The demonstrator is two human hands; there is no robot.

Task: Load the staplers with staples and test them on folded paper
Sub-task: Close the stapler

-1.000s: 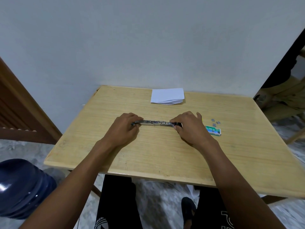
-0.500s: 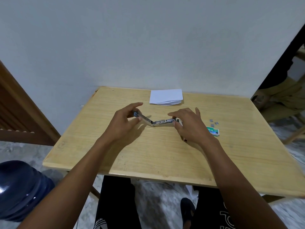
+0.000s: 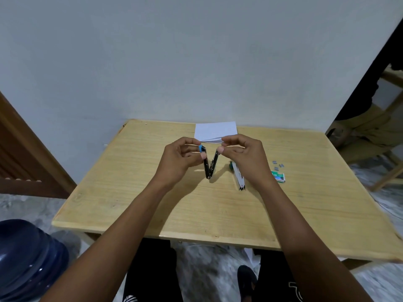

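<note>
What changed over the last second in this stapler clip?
The stapler, opened flat on the table a second ago, is now folded into a V, hinge down: the left hand and right hand raised its ends together and still pinch them. Folded paper, staple box and loose staples stayed put.

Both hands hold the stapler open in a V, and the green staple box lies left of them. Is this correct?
No. In the head view the green staple box lies right of them; left hand and right hand do hold the stapler in a V.
</note>
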